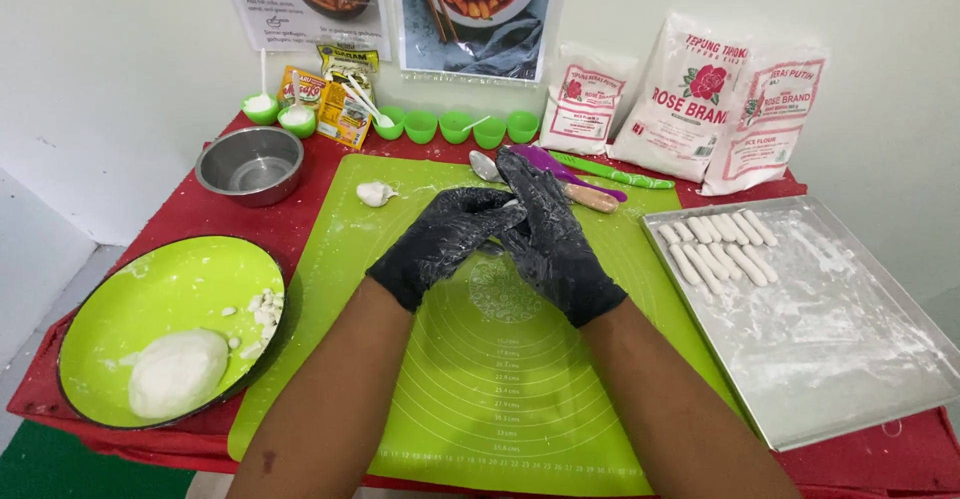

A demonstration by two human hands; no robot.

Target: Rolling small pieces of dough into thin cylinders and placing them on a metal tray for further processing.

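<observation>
Both palms press together over the mat (500, 379): left hand (445, 244) under, right hand (548, 239) across it, fingers flat. Dough between them is hidden. Roll with even pressure so your piece matches the sticks (715, 249) on the tray (850, 359).

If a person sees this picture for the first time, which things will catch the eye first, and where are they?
First, the two hands in black gloves, left hand and right hand, pressed together over the middle of the bright green mat. At the lower left, a green bowl holds a large white dough lump. At the right, a floured metal tray carries two rows of white dough sticks.
</observation>
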